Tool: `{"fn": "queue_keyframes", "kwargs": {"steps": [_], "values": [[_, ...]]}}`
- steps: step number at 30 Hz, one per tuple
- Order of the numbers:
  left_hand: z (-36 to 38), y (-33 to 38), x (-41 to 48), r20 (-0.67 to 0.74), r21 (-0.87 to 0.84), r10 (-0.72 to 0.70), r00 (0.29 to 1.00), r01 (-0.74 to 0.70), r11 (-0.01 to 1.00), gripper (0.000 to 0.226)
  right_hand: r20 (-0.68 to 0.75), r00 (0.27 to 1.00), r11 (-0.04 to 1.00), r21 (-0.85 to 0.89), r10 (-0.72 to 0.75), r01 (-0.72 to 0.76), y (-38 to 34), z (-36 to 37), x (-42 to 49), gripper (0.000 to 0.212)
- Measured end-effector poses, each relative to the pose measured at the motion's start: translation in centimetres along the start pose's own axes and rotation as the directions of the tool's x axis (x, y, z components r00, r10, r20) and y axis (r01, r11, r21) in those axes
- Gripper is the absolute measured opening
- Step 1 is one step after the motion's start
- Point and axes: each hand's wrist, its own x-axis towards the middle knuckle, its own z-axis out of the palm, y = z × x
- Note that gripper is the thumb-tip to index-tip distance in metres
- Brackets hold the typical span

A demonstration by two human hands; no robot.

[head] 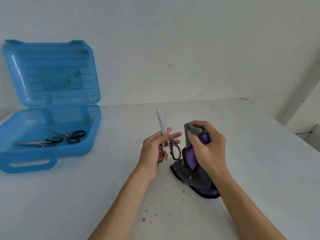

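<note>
The left hand (154,149) holds upright scissors (166,141) in its fingers; the right hand (207,148) grips a cloth (190,163) on the worktop (103,196).

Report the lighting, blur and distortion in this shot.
Head view: soft, even light with only faint shadow beneath the grey-purple cloth; the wide-angle lens bows the blue case at left; blades of the red-handled scissors in the left hand look motion-smeared.
</note>
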Motion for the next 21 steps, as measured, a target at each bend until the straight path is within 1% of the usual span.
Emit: {"fn": "queue_keyframes", "kwargs": {"steps": [2, 3, 5, 6, 8, 10, 11, 12, 14, 15, 16, 18, 19, 20, 21], "values": [[-0.1, -0.3, 0.1, 0.021, 0.082, 0.022, 1.000, -0.023, 0.996, 0.027, -0.041, 0.999, 0.999, -0.051, 0.002, -0.004, 0.2, 0.0, 0.1, 0.023], [-0.2, -0.4, 0.1, 0.030, 0.106, 0.031, 0.999, -0.034, 0.994, 0.029, -0.053, 0.998, 0.996, -0.090, -0.026, 0.021, 0.3, -0.1, 0.2, 0.023], [-0.3, -0.3, 0.1, 0.044, 0.147, 0.030, 0.999, -0.036, 0.988, 0.033, -0.047, 0.989, 0.972, -0.197, -0.138, 0.127, 0.8, -0.4, 0.6, 0.022], [-0.4, -0.3, 0.2, 0.049, 0.164, 0.017, 0.999, -0.025, 0.986, 0.033, -0.015, 0.980, 0.949, -0.253, -0.197, 0.187, 1.3, -0.7, 0.8, 0.022], [-0.8, -0.5, 0.4, 0.061, 0.185, -0.005, 0.998, -0.007, 0.983, 0.031, 0.110, 0.956, 0.897, -0.329, -0.273, 0.294, 2.4, -0.9, 1.1, 0.027], [-1.1, -0.7, 0.6, 0.090, 0.194, -0.019, 0.996, 0.001, 0.981, 0.029, 0.256, 0.918, 0.862, -0.336, -0.303, 0.379, 3.3, -0.6, 0.9, 0.030], [-1.1, -0.7, 0.5, 0.107, 0.186, -0.025, 0.994, 0.005, 0.983, 0.028, 0.317, 0.892, 0.846, -0.326, -0.323, 0.422, 3.5, -0.3, 0.8, 0.026], [-1.1, -0.7, 0.4, 0.117, 0.178, -0.026, 0.993, 0.004, 0.984, 0.029, 0.363, 0.865, 0.827, -0.318, -0.346, 0.464, 3.6, -0.1, 0.6, 0.021], [-1.1, -0.8, 0.3, 0.153, 0.186, -0.012, 0.988, -0.017, 0.982, 0.031, 0.409, 0.831, 0.782, -0.341, -0.376, 0.522, 3.8, 0.2, 0.5, 0.020], [-1.2, -0.8, 0.2, 0.181, 0.208, -0.008, 0.983, -0.030, 0.978, 0.031, 0.396, 0.837, 0.766, -0.376, -0.376, 0.522, 4.1, 0.1, 0.6, 0.022], [-1.2, -0.9, 0.1, 0.207, 0.227, -0.010, 0.978, -0.038, 0.973, 0.030, 0.354, 0.860, 0.755, -0.426, -0.368, 0.498, 4.3, 0.0, 0.9, 0.025], [-1.3, -1.1, 0.2, 0.230, 0.257, -0.044, 0.972, -0.017, 0.966, 0.030, 0.223, 0.917, 0.749, -0.529, -0.330, 0.398, 4.7, -0.5, 1.5, 0.023], [-1.4, -1.3, 0.3, 0.228, 0.283, -0.067, 0.971, -0.001, 0.959, 0.030, 0.181, 0.930, 0.748, -0.554, -0.321, 0.366, 4.8, -0.7, 1.6, 0.022], [-1.3, -1.3, 0.3, 0.223, 0.292, -0.080, 0.972, 0.012, 0.956, 0.029, 0.186, 0.926, 0.743, -0.554, -0.327, 0.374, 4.9, -0.8, 1.6, 0.023], [-1.3, -1.3, 0.3, 0.215, 0.291, -0.084, 0.973, 0.018, 0.956, 0.027, 0.236, 0.908, 0.735, -0.534, -0.346, 0.419, 4.9, -0.8, 1.3, 0.026]]}}
